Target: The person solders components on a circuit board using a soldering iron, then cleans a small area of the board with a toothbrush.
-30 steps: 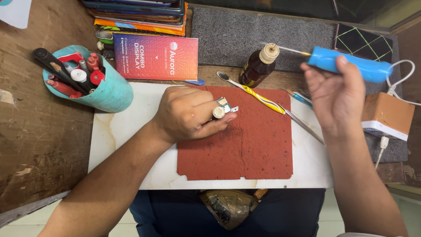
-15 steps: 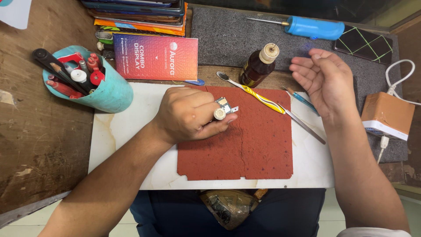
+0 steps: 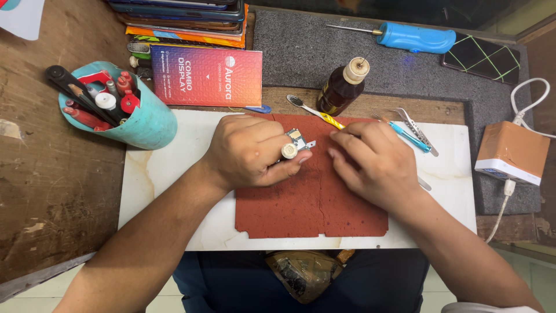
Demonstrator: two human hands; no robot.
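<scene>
A worn brown wooden desk (image 3: 52,191) is seen from above, and on it a white marble-patterned slab (image 3: 168,191) is laid. A rough brick-red rectangular mat (image 3: 313,203) is spread on the slab's middle. Behind the slab, a dark grey felt pad (image 3: 301,46) is spread, and a blue-handled electric screwdriver (image 3: 414,37) is laid on it near the far edge. A red-and-purple printed cardboard box (image 3: 208,75) is set at the slab's far left, in front of a stack of flat packages (image 3: 185,17). A turquoise cup full of pens and tools (image 3: 124,113) is leaned at the slab's left corner. An orange-and-white charger block (image 3: 509,152) is placed on the right, with white cables plugged in. A brown glass bottle with a cream cap (image 3: 341,90) is stood behind the mat.

The left hand (image 3: 249,150) is rested on the mat's upper edge, its fingers closed on a small green circuit board with a round silver part (image 3: 294,144), which is pinched between thumb and fingertips just above the mat. The right hand (image 3: 373,162) is laid beside it, fingers curled together and lowered onto the mat, their tips touching a yellow-and-white toothbrush (image 3: 315,113); whether the brush is actually gripped cannot be told. A thin blue-handled pick and steel tweezers (image 3: 411,132) are lying just beyond the right hand.
</scene>
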